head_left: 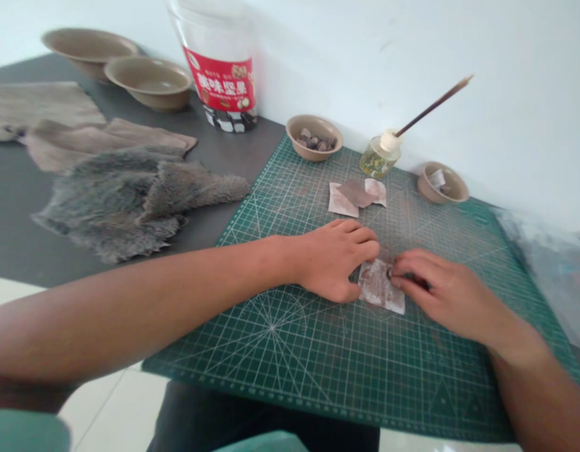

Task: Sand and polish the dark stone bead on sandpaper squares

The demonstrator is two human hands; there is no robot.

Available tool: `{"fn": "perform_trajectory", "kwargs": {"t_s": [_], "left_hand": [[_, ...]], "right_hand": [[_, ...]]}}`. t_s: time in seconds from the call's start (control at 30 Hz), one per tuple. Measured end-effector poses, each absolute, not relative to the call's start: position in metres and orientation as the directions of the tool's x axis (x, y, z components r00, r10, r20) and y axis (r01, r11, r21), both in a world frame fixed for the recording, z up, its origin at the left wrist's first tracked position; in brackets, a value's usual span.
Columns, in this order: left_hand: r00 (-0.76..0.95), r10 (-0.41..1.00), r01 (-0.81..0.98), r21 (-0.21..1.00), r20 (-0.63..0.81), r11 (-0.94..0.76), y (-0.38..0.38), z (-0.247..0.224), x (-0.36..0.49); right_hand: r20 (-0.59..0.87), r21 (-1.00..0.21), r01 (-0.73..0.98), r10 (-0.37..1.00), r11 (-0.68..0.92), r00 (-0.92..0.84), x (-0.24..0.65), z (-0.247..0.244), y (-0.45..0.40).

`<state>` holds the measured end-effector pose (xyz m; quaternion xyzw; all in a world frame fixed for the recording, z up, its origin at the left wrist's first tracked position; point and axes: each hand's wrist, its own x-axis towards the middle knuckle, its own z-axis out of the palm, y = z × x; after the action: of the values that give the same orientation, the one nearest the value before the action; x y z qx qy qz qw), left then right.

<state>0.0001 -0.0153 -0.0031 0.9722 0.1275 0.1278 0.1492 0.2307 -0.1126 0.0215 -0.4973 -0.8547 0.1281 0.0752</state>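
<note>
A stained whitish square sheet (381, 287) lies on the green cutting mat (309, 351). My left hand (339, 260) rests at its left edge, thumb and curled fingers touching the sheet and holding it against the mat. Over the sheet's right part, my right hand (435, 285) pinches a small dark piece (390, 272), mostly hidden by the fingertips. Just beyond the hands lie a brown sheet (356, 192) and more whitish pieces (341, 202), partly overlapping.
Along the back stand a bowl of small stones (316, 141), a glass jar with a brush (379, 157), a small bowl (443, 183) and a red-labelled tub (224, 81). Grey fur (115, 194), cloths (102, 138) and two bowls (151, 81) are left; a plastic bag (548, 270) is right.
</note>
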Motion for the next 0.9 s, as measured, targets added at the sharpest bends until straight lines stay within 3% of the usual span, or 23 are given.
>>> {"fn": "perform_trajectory", "kwargs": {"t_s": [0.1, 0.27, 0.37, 0.43, 0.53, 0.6, 0.77, 0.9], "left_hand": [[0.938, 0.274, 0.198, 0.323, 0.211, -0.925, -0.0156, -0.0027, 0.0], [0.934, 0.289, 0.212, 0.324, 0.209, -0.922, -0.0154, -0.0032, -0.0002], [0.938, 0.277, 0.199, 0.33, 0.21, -0.923, -0.0151, -0.0031, -0.0001], [0.94, 0.269, 0.189, 0.331, 0.212, -0.924, -0.015, -0.0031, 0.0], [0.934, 0.284, 0.205, 0.328, 0.216, -0.922, -0.015, -0.0037, 0.0002], [0.932, 0.292, 0.213, 0.329, 0.214, -0.92, -0.0152, -0.0042, 0.0002], [0.937, 0.274, 0.195, 0.328, 0.217, -0.924, -0.0151, -0.0041, 0.0003], [0.935, 0.283, 0.203, 0.333, 0.214, -0.921, -0.0144, -0.004, 0.0005]], "right_hand": [[-0.011, -0.341, 0.757, 0.803, 0.557, -0.596, 0.2256, 0.021, -0.116], [0.056, -0.29, 0.861, 0.905, 0.419, -0.421, 0.2255, 0.0214, -0.114], [-0.025, -0.356, 0.781, 0.831, 0.513, -0.556, 0.2259, 0.0221, -0.1146], [0.001, -0.361, 0.746, 0.8, 0.56, -0.6, 0.2248, 0.021, -0.1137], [0.06, -0.294, 0.83, 0.876, 0.474, -0.479, 0.2274, 0.0206, -0.1092], [0.025, -0.293, 0.857, 0.899, 0.425, -0.437, 0.2304, 0.0223, -0.1078], [-0.046, -0.383, 0.742, 0.791, 0.551, -0.611, 0.2283, 0.0251, -0.1116], [-0.015, -0.312, 0.845, 0.887, 0.434, -0.462, 0.231, 0.0272, -0.1111]]}}
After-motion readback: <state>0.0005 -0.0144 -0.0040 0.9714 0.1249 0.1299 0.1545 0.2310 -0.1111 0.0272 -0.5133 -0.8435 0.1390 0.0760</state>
